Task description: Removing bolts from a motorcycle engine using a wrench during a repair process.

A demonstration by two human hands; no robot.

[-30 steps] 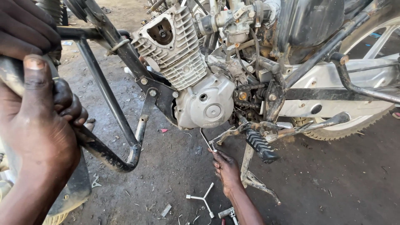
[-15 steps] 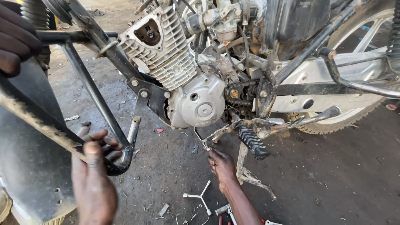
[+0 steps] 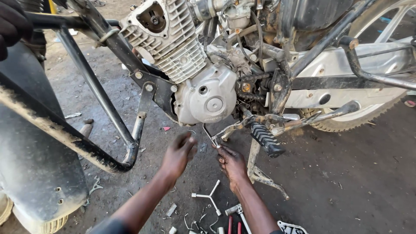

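Gripping a thin metal tool [image 3: 209, 134] under the engine [image 3: 203, 93], the right hand [image 3: 232, 162] has its fingers clamped on the tool's lower end. Just left of that grip, the left hand [image 3: 180, 151] hovers with fingers spread, holding nothing. Below both hands, a three-armed wrench [image 3: 208, 197] lies on the ground [image 3: 346, 173]; right of the grip stands a footrest [image 3: 265, 138].

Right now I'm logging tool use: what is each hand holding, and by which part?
The right hand pinches the lower end of a thin metal rod under the engine. The left hand is open, holding nothing.
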